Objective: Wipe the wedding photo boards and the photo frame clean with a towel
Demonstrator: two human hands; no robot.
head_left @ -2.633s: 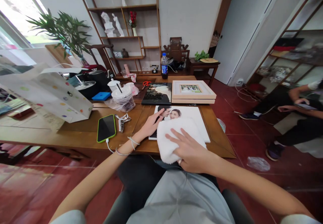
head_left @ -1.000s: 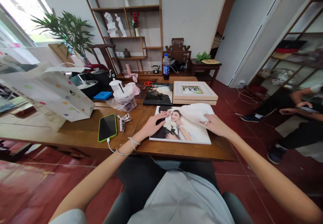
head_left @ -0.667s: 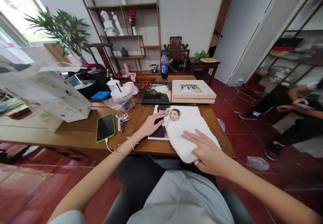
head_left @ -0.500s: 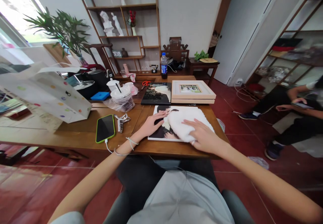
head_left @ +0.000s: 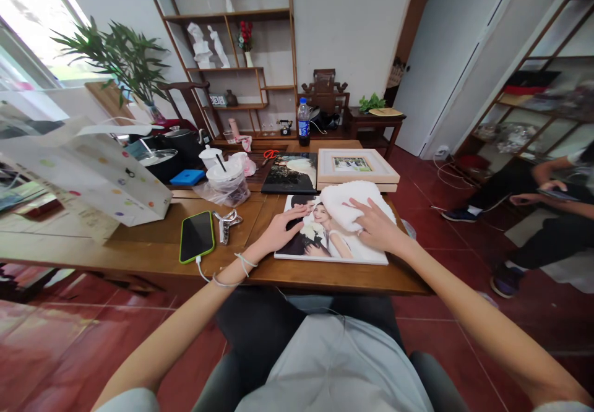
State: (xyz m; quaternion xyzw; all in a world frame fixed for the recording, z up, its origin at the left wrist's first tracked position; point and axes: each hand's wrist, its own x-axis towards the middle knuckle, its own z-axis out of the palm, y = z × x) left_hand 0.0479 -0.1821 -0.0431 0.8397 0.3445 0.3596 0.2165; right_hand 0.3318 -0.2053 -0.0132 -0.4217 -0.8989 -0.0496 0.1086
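A photo panel [head_left: 343, 251], printed with a couple in wedding dress, lies flat at the table's front edge. My left hand [head_left: 284, 226] rests on its left side, fingers stretched out and holding nothing. On the upper right of the panel, my right hand [head_left: 378, 226] has hold of a bunched white fluffy cloth [head_left: 341, 205], with some fingers spread over it. The cloth hides the panel's upper right part and reaches the pale picture frame behind.
Behind the panel lie a dark photo panel [head_left: 290, 174] and a pale picture frame [head_left: 394, 177]. To the left are a charging phone [head_left: 197, 237], a bagged cup [head_left: 227, 183], a blue box [head_left: 187, 177] and a paper bag [head_left: 139, 195]. A bottle [head_left: 303, 124] stands farther back. Someone sits at right.
My right hand and the cloth have slid up, away from me, over the panel, uncovering its lower right part. My left hand stays in place on the panel.
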